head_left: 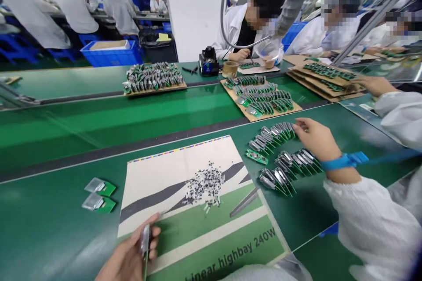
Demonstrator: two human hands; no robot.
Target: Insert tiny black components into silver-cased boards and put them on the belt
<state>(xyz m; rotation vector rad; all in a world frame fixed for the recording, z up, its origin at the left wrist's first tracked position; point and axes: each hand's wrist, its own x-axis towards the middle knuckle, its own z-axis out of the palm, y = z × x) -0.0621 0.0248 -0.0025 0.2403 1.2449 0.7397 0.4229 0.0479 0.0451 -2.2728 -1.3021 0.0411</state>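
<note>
My left hand (pixel 133 246), at the bottom left, is closed around a circuit board (pixel 145 241) with a grey metallic part. At the right, my right hand (pixel 314 138), with a blue wristband, has its fingertips pinched at the end of a curved row of upright circuit boards (pixel 275 136). A second group of boards (pixel 290 167) leans just below it. Between my hands lies a printed cardboard sheet (pixel 148 184) bearing a pile of tiny black and white parts (pixel 206 186) and what looks like tweezers (pixel 244 202). Two boards (pixel 99 195) lie left of the sheet.
Beyond a green belt (pixel 99 118) sits a board-filled cardboard (pixel 154 79); another (pixel 260 96) lies at centre right. A co-worker's hand (pixel 376 85) touches stacked cardboards (pixel 326 79). A person (pixel 244 26) bends over work opposite, near a black device (pixel 209 61).
</note>
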